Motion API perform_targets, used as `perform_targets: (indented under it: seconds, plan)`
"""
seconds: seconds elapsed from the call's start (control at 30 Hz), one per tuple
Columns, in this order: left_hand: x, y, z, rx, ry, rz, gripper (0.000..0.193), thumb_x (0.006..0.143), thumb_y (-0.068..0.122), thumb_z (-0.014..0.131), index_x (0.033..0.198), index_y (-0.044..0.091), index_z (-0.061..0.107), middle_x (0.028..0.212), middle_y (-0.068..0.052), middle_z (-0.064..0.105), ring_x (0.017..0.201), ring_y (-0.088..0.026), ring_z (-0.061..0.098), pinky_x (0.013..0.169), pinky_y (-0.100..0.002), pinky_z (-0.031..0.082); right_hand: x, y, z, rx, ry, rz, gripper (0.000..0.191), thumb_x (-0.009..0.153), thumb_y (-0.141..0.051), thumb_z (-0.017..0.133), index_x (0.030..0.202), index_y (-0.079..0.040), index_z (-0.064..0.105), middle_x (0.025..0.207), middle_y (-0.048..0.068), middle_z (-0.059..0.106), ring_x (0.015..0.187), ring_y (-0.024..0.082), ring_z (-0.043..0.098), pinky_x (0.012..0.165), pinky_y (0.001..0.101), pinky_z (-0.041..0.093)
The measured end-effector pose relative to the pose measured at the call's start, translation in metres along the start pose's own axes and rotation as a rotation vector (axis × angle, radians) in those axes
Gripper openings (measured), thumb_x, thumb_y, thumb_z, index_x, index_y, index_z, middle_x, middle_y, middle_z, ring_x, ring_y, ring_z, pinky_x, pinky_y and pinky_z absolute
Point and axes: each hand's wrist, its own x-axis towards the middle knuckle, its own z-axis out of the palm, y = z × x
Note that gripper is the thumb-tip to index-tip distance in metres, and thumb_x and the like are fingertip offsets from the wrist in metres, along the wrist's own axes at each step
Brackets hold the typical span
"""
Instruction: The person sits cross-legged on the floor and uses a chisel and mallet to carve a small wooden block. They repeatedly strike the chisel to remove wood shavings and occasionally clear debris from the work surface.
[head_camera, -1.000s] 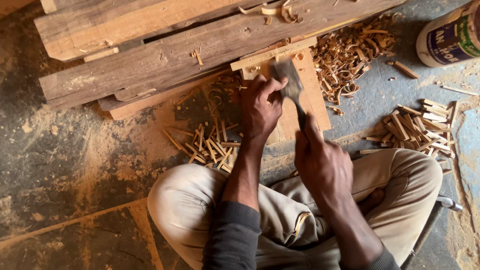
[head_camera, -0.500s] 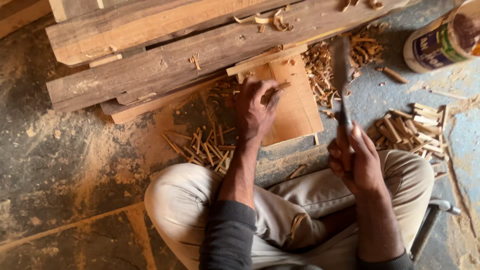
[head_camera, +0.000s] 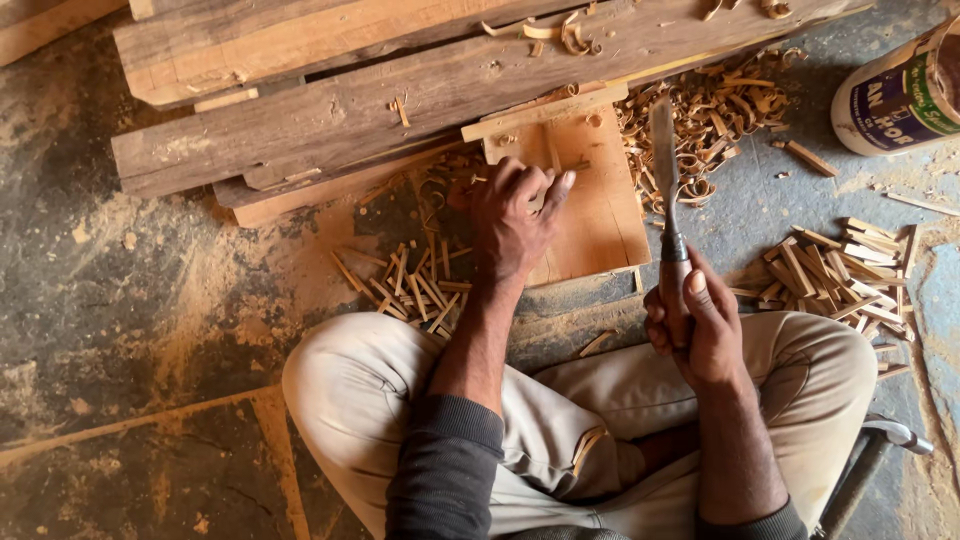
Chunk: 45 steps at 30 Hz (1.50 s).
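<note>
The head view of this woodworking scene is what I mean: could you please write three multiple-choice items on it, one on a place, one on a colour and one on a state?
1. Where does the left hand rest?
A. on the flat wooden board
B. on the tub
C. on a knee

2. What colour are the trousers?
A. black
B. beige
C. red

3. How is the chisel held by the right hand?
A. lying flat on the floor
B. raised, blade pointing away from the person
C. driven into a beam

Answers:
1 A, its fingers press a small stick to the board.
2 B, both legs show light beige cloth.
3 B, the blade is above the wood shavings, clear of the board.
</note>
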Motion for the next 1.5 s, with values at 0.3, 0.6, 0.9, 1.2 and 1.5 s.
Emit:
perform_targets:
  seconds: [0.3, 0.6, 0.9, 1.2, 1.5]
  plan:
    - [0.009, 0.011, -0.009, 0.232, -0.072, -0.003, 0.027, 0.094, 0.050, 0.071, 0.098, 0.023, 0.069, 0.105, -0.003, 0.061, 0.091, -0.020, 0.063, 0.095, -0.057, 0.042, -0.010, -0.023, 0.018, -0.336, 0.187, 0.018, 0.066, 0.100, -0.040, 0.059, 0.158, -0.011, 0.047, 0.075, 0.007, 0.057, 0.055, 0.012, 0.049, 0.047, 0.0279, 0.042]
    - [0.013, 0.015, -0.028, 0.217, -0.267, -0.142, 0.054, 0.079, 0.040, 0.089, 0.129, 0.035, 0.067, 0.131, -0.006, 0.052, 0.100, -0.023, 0.064, 0.090, -0.061, 0.041, -0.055, -0.042, 0.043, -1.241, 0.294, -0.294, 0.046, 0.094, -0.026, 0.073, 0.138, -0.013, 0.068, 0.070, 0.009, 0.073, 0.056, 0.011, 0.069, 0.047, 0.0294, 0.051]
    - [0.015, 0.014, -0.030, 0.287, -0.274, -0.105, 0.066, 0.070, 0.026, 0.091, 0.130, 0.038, 0.067, 0.128, 0.000, 0.051, 0.102, -0.021, 0.065, 0.099, -0.062, 0.041, -0.054, -0.043, 0.070, -1.272, 0.234, -0.316, 0.045, 0.094, -0.024, 0.071, 0.137, -0.013, 0.067, 0.084, 0.012, 0.077, 0.060, 0.017, 0.074, 0.053, 0.0335, 0.056]
    - [0.012, 0.012, -0.028, 0.262, -0.347, -0.163, 0.071, 0.068, 0.013, 0.089, 0.131, 0.038, 0.070, 0.131, 0.002, 0.052, 0.089, -0.016, 0.064, 0.102, -0.060, 0.042, -0.057, -0.059, 0.086, -1.397, 0.212, -0.196, 0.045, 0.097, -0.032, 0.062, 0.140, -0.019, 0.065, 0.090, 0.012, 0.079, 0.063, 0.024, 0.075, 0.052, 0.0395, 0.057]
    - [0.005, 0.010, -0.005, -0.066, 0.027, -0.113, 0.022, 0.081, 0.003, 0.086, 0.080, 0.017, 0.070, 0.101, 0.000, 0.051, 0.092, -0.017, 0.056, 0.066, -0.027, 0.054, -0.054, -0.051, 0.102, -1.554, 0.230, -0.123, 0.048, 0.099, -0.032, 0.059, 0.145, -0.018, 0.058, 0.068, 0.015, 0.070, 0.048, 0.029, 0.067, 0.043, 0.0455, 0.050]
